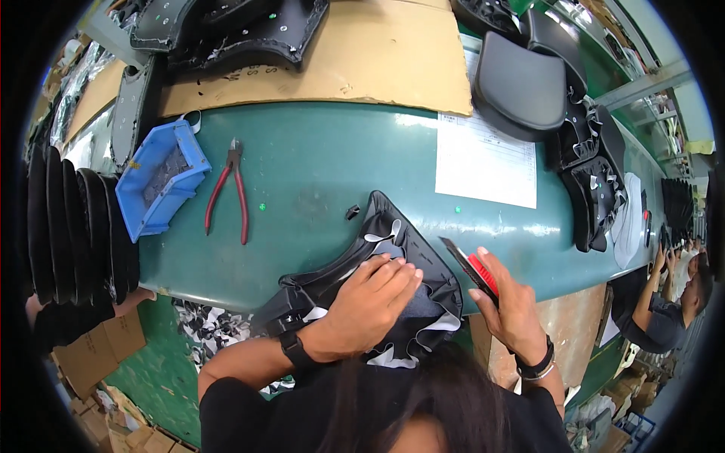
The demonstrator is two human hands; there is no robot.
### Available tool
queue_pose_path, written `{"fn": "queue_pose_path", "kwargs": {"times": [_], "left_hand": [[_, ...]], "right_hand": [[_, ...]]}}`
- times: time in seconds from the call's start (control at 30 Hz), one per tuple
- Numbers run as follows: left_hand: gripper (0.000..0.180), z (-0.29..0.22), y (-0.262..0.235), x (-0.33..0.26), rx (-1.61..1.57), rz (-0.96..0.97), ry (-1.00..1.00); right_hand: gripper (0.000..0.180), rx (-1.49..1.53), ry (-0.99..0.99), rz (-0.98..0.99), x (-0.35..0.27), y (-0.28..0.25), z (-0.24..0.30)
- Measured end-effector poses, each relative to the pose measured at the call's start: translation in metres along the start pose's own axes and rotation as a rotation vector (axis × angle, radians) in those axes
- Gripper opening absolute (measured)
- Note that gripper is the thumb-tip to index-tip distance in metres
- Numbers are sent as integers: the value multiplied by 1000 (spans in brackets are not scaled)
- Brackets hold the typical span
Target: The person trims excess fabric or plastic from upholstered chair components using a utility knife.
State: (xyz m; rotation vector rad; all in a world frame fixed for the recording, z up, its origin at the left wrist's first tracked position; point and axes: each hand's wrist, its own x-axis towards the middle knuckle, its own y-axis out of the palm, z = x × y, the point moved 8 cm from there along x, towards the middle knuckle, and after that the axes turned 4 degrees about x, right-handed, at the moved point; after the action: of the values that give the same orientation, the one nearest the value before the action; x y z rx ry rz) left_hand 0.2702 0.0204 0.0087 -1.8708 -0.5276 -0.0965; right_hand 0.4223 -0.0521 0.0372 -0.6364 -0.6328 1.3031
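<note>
At bottom center, the left hand (362, 306) lies over the black padded part (430, 272), fingers across its open back; can't tell from here if they pinch anything underneath. Part rests on the near edge of the green surface (332, 162), lower end apparently overhanging.

Lower right of center, the right hand (510, 306) has its fingers wrapped on a red-and-black utility knife (484, 275). Blade out, tip toward upper left, just beside the part's right edge. I can't judge height clearance from one view.

Risks, my read: a blade slip could reach the left fingers, both hands being close with no guard that I see. A deep stroke could nick the black cover, since pale fabric strips (387, 231) lie folded right against it. Pushing on the overhang could tip or skid the part. Loose black scrap (353, 212) by its top corner could get trapped underneath.

Writing: I can make out no brand on the knife or, left of center, the red-handled pliers (234, 160). Upper right, paper sheet (487, 170) carries a printed table, rows too small for me to read. Top center, cardboard (393, 53) shows a few dark printed characters beside black padded shells (264, 38).
</note>
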Motion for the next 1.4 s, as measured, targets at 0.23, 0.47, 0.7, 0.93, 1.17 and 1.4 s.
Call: {"fn": "queue_pose_path", "kwargs": {"times": [0.23,0.47,0.7,0.93,1.17,1.4], "left_hand": [[30,9,-1,-1,-110,-81,-66],[32,8,-7,5,-57,-61,-81],[19,8,12,44,-275,84,201],[24,11,11,44,-306,180,18],[28,29,11,42,-417,129,-21],[27,86,-7,29,-1756,-401,-548]], "right_hand": [[57,-233,39,382,26,28,9],[63,-209,199,471,-40,5,-3],[61,-149,235,442,-38,-3,-5],[56,-50,197,453,-25,10,-3],[60,14,171,455,-18,28,-3],[61,201,309,384,-72,24,5]]}}
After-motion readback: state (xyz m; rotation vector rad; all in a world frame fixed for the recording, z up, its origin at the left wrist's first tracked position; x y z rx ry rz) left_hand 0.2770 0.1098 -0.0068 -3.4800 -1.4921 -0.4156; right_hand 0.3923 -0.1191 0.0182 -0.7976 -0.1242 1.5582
